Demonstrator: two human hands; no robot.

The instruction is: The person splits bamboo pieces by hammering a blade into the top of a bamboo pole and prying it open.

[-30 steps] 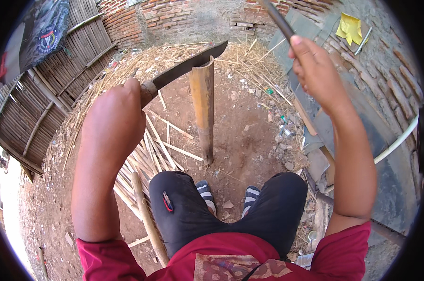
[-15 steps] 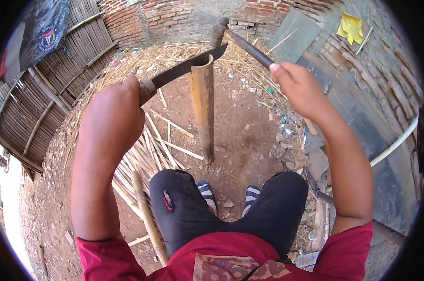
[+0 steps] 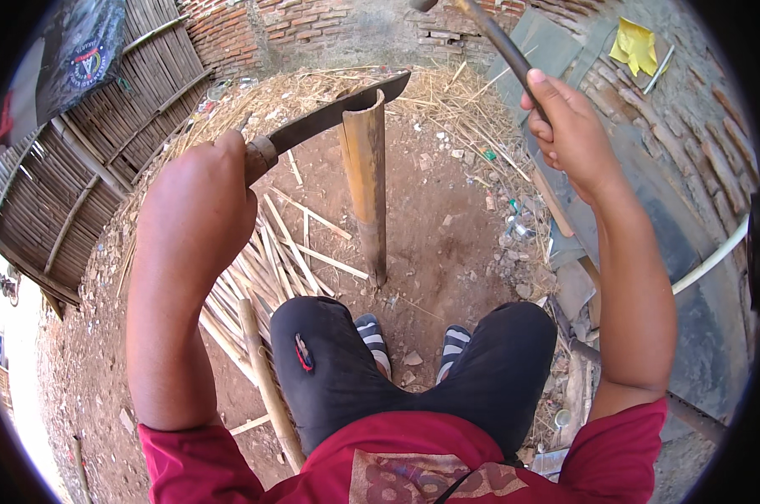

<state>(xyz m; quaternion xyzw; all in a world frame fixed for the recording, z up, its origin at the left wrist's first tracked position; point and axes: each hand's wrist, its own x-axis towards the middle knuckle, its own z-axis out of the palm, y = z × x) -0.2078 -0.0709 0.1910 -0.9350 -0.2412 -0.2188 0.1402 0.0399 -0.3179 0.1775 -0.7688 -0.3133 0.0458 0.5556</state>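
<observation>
My left hand (image 3: 202, 197) is closed round the wooden handle of a machete (image 3: 309, 123). Its dark blade lies across the top end of a split bamboo piece (image 3: 365, 189), which stands upright on the dirt in front of my feet. Up at the right, my right hand (image 3: 571, 134) grips the dark shaft of a hammer (image 3: 504, 42). The hammer's head is at the top edge of the picture, partly cut off, and stands apart from the blade.
Thin bamboo strips (image 3: 246, 277) lie heaped by my left knee, with a bamboo pole (image 3: 267, 378) beside them. Straw (image 3: 447, 97) and rubble edge the brick wall (image 3: 313, 34). Dark boards (image 3: 649, 227) lie on the right; a woven bamboo wall (image 3: 162, 76) is on the left.
My right hand has lifted the hammer up and to the right, away from the machete blade. The machete and the bamboo piece have hardly moved.
</observation>
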